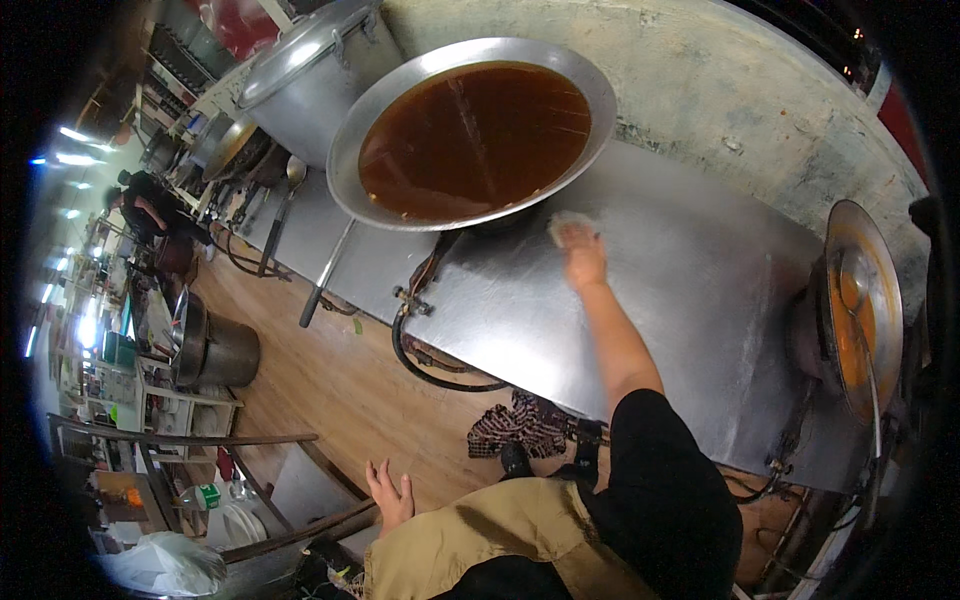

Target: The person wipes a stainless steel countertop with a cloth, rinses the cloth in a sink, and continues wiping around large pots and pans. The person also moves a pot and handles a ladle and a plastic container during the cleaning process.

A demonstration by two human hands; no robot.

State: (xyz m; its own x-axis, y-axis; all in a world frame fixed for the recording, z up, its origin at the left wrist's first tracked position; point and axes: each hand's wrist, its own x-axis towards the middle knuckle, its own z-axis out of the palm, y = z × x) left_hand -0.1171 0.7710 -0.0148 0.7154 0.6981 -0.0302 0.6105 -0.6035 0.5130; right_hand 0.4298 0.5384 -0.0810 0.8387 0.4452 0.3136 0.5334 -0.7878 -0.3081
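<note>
My right hand [584, 258] reaches out over the steel counter [690, 300] and presses a pale cleaning cloth [568, 222] flat against it. Whether this is a thin cloth or a sponge is hard to make out. Just beyond the fingers rises the rim of a wide metal wok [345, 190] full of dark brown liquid. My left hand [390, 497] hangs low beside my tan apron [480, 535], fingers spread and holding nothing.
A lidded pot [325, 85] stands behind the wok. At the right sits another wok [880, 290] with orange sauce and a ladle. Gas hoses [440, 378] run along the counter's front edge. A wooden-railed rack [270, 438] is at lower left; a person [150, 210] stands farther off.
</note>
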